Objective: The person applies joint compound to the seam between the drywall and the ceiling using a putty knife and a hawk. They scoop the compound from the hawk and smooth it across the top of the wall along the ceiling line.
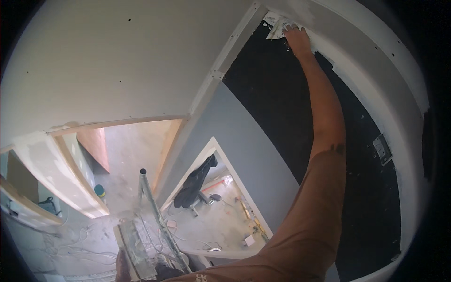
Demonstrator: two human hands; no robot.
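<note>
My right arm stretches up across a black wall panel point(272, 94). At its top corner, my right hand point(297, 40) is closed on a flat, white-smeared piece point(277, 31) lying against the white-coated edge; its exact kind is hard to make out. White filler streaks the panel's edge around the fingers. Low at the left, my left hand point(122, 267) is partly hidden behind a long, grey, filler-smeared mud pan point(134, 249) and grips it from the side. A grey socket plate point(383, 149) sits in the wall at the right.
A metal pole point(157, 211) slants up beside the pan. Below lies a dusty floor point(80, 239) with cables. Dark clothing point(195, 181) hangs at a white-framed opening in the grey wall point(239, 127). Wood-edged openings point(77, 169) stand at the left; a white ceiling point(94, 56) is overhead.
</note>
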